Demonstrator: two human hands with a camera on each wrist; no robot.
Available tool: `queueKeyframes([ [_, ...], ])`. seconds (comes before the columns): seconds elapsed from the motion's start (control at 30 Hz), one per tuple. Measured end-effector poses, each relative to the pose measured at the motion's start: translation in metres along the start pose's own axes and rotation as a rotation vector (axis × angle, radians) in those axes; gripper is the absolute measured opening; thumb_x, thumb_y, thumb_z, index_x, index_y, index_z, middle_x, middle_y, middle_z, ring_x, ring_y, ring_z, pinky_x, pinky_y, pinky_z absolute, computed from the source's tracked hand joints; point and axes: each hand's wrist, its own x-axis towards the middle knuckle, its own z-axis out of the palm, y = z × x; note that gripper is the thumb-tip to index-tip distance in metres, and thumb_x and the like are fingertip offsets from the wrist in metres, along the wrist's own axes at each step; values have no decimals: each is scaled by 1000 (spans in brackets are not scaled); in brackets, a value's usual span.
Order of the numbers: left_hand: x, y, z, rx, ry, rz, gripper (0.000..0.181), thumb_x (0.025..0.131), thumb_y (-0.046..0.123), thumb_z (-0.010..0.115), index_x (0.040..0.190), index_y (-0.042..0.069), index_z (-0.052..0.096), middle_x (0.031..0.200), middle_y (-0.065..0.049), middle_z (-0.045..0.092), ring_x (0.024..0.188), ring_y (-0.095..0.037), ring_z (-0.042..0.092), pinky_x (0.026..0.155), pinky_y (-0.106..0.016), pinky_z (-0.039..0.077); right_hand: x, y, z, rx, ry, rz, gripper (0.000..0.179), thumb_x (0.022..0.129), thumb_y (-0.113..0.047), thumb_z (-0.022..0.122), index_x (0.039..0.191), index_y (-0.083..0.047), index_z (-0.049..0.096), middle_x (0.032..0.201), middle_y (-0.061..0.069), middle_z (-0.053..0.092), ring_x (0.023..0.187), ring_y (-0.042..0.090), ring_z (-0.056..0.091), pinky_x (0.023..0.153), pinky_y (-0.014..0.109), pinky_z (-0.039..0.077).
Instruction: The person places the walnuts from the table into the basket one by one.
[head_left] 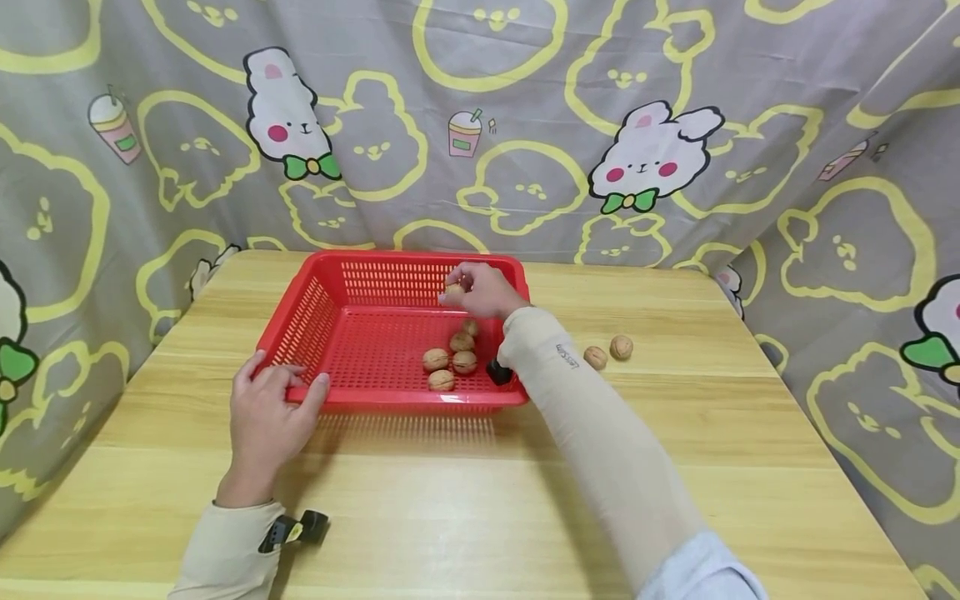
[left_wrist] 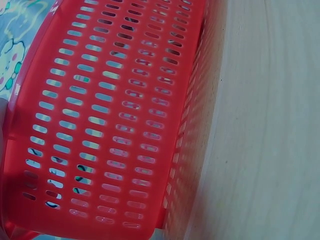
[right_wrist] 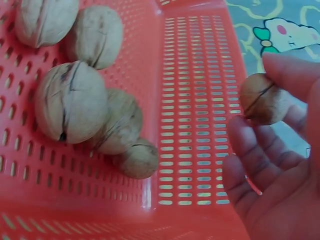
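Note:
A red plastic basket (head_left: pixel 390 398) with slotted walls stands on the table. Its near left corner is held by my left hand (head_left: pixel 272 412), thumb over the rim. Above the basket's far right part, my right hand (head_left: pixel 483 292) pinches a walnut (right_wrist: pixel 262 99) between thumb and fingers. Several walnuts (head_left: pixel 464 362) lie on the basket floor towards the right. In the left wrist view the basket's slotted outer wall (left_wrist: pixel 105 115) fills the left half, and most of the hand is out of sight.
Two loose walnuts, one nearer (head_left: pixel 596 357) and one farther (head_left: pixel 622 347), lie on the wooden table (head_left: pixel 465 517) right of the basket. A patterned grey curtain (head_left: pixel 525 100) hangs behind the table and along both sides.

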Motion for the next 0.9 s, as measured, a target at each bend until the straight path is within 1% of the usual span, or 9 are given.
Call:
queueKeyframes([
  [0.07, 1, 0, -1, 3, 0, 1, 38, 83, 31, 61, 66, -2, 54, 80, -25, 66, 79, -41, 61, 109, -50, 27, 3, 1, 3, -61, -42, 7, 20, 89, -26, 69, 103, -13, 61, 86, 7, 58, 77, 19, 53, 66, 30, 45],
  [0.2, 2, -1, -2, 8, 2, 5, 38, 83, 31, 60, 66, -2, 54, 80, -25, 66, 79, -41, 61, 109, -50, 28, 7, 1, 9, -168, -165, 6, 16, 90, -23, 68, 102, -14, 62, 83, 7, 59, 75, 18, 54, 64, 28, 46],
  [0.33, 1, 0, -2, 7, 5, 7, 39, 83, 32, 60, 66, -2, 54, 79, -25, 66, 79, -41, 61, 108, -50, 28, 7, -2, 14, -257, -267, 3, 26, 89, -23, 70, 111, -13, 61, 86, 7, 59, 79, 18, 55, 69, 28, 47],
  [0.43, 1, 1, -2, 3, 2, 8, 37, 83, 31, 61, 66, -2, 54, 78, -25, 65, 79, -41, 62, 108, -51, 28, 5, -3, 16, -296, -295, -1, 30, 89, -23, 71, 113, -12, 58, 90, 7, 59, 83, 19, 55, 72, 28, 47],
  [0.57, 0, 1, -2, 4, -4, 3, 36, 82, 29, 62, 66, -2, 53, 78, -25, 65, 78, -41, 62, 108, -51, 28, 5, -3, 17, -319, -308, -19, 22, 89, -21, 70, 104, -14, 56, 93, 5, 60, 86, 19, 55, 73, 28, 47],
  [0.7, 0, 0, -1, 4, -1, -2, 36, 83, 30, 62, 67, -2, 53, 79, -25, 65, 79, -42, 61, 109, -50, 27, 6, -3, 18, -370, -327, -63, 16, 90, -22, 70, 101, -18, 59, 95, 2, 61, 88, 18, 55, 74, 27, 48],
  [0.8, 1, 0, -1, -1, 6, 9, 38, 84, 32, 61, 67, -2, 53, 78, -25, 65, 78, -42, 61, 109, -50, 27, 7, -4, 19, -396, -342, -81, 14, 90, -22, 69, 102, -19, 62, 96, 2, 61, 90, 18, 55, 75, 28, 48],
  [0.9, 0, 0, 0, -7, 17, 28, 40, 85, 34, 59, 67, -2, 54, 76, -25, 65, 76, -42, 62, 108, -51, 28, 7, -5, 23, -403, -354, -86, 13, 91, -21, 67, 103, -19, 62, 95, 3, 61, 89, 19, 56, 75, 29, 48],
])
